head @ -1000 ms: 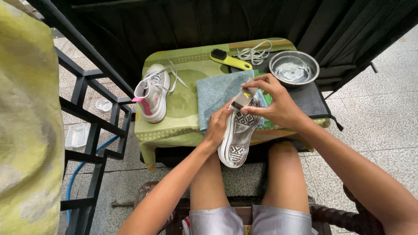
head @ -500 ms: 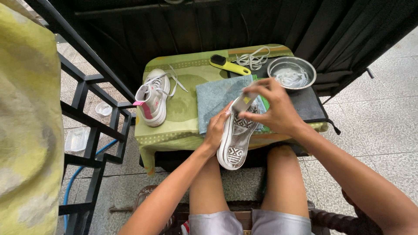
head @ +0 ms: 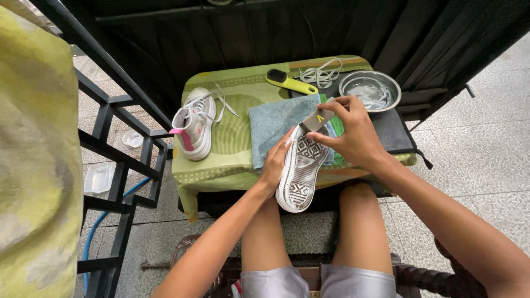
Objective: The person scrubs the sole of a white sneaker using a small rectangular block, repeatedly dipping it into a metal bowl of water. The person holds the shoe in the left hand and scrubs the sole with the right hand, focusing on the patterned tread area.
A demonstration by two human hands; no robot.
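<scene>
Upturned white sneaker (head: 300,172) between left hand (head: 274,163) and right hand (head: 353,135), grey tool (head: 317,121) on sole.

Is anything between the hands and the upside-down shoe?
No. The left hand grips the side of the shoe, sole up. The right hand presses a small grey block straight onto the sole's toe end, so nothing visible stands between.

The shoe (head: 301,168) shows a white sole patterned with dark diamonds and fine lines. The second shoe (head: 193,129) is white with a pink tab. The cloth (head: 221,149) is green with olive shapes, the towel (head: 273,124) blue-grey, the brush (head: 290,83) yellow with black bristles, the bowl (head: 370,91) silver.
</scene>
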